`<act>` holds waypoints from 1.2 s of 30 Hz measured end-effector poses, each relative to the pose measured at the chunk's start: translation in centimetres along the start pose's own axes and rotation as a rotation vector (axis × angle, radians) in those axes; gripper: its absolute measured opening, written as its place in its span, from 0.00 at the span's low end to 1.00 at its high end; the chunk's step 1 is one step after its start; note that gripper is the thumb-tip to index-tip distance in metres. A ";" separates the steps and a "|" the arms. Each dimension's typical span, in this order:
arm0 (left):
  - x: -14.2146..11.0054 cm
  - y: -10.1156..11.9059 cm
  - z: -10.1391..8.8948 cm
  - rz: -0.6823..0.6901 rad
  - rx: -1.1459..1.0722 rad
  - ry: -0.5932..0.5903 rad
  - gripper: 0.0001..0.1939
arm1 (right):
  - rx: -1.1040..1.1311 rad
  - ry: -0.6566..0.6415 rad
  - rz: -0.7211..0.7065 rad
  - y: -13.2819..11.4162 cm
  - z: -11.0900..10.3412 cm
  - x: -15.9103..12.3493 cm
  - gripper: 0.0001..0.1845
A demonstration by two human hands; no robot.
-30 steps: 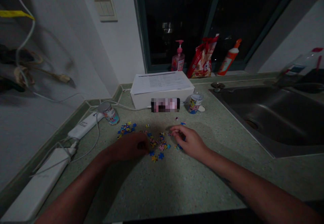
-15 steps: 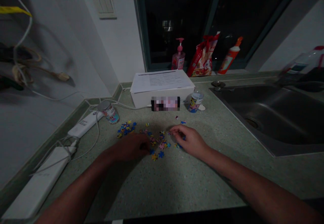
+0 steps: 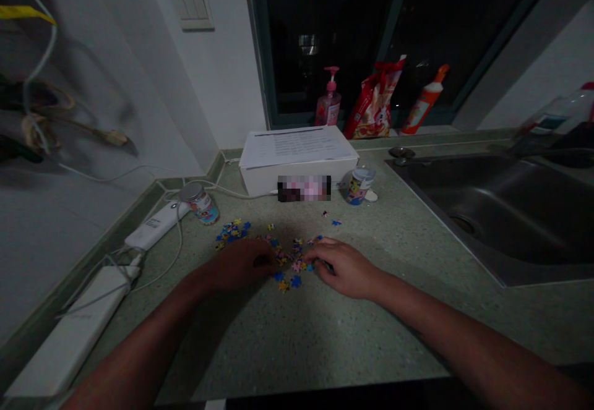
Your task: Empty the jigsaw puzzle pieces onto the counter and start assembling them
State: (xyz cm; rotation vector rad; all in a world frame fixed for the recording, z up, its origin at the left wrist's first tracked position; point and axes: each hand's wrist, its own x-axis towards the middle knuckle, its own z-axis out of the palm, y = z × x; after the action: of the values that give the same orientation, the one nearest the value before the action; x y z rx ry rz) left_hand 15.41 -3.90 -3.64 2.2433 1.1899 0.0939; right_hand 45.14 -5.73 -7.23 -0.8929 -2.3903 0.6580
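Small jigsaw puzzle pieces [image 3: 297,266] in blue, yellow and pink lie loose on the counter between my two hands. My left hand [image 3: 245,264] is closed, its fingers curled down at the left side of these pieces; what its fingertips hold, if anything, is hidden. Opposite it, my right hand [image 3: 346,268] has bent, drawn-in fingers with their tips at the right edge of the pieces. Whether a piece is between those fingers cannot be made out. A denser cluster of pieces [image 3: 232,233] lies beyond my left wrist, and a blue piece [image 3: 336,222] lies beyond my right hand.
A phone [image 3: 304,188] leans against a white box [image 3: 260,179] with papers on top. A clear-lidded can [image 3: 359,186] and a jar [image 3: 200,205] flank it. White power strips [image 3: 74,329] with cables run along the left; a metal sink [image 3: 445,212] is at right.
My right hand has moved slightly left and nearer to me, onto the edge of the puzzle pieces. The left hand has stayed nearly in place, its fingers still curled.
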 end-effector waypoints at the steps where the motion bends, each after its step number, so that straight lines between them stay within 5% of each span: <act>1: 0.0 0.0 0.0 0.001 -0.002 -0.002 0.11 | 0.014 -0.008 -0.006 0.0 0.0 0.0 0.25; 11: 0.5 -0.5 -0.3 -0.078 0.074 0.156 0.14 | 0.039 -0.032 -0.052 -1.3 0.4 -0.3 0.36; 26: 0.7 0.4 1.0 0.110 0.126 0.029 0.14 | 0.044 -0.040 -0.072 -0.5 0.7 -0.2 0.36; 36: 0.5 0.9 0.6 0.002 0.128 0.048 0.14 | 0.004 0.018 -0.012 0.1 0.7 -0.1 0.32</act>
State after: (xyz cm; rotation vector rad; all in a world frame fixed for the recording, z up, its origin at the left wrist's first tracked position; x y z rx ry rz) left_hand 16.53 -4.19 -3.78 2.3648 1.2506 0.0744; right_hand 44.83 -5.85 -7.86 -0.8781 -2.3756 0.6476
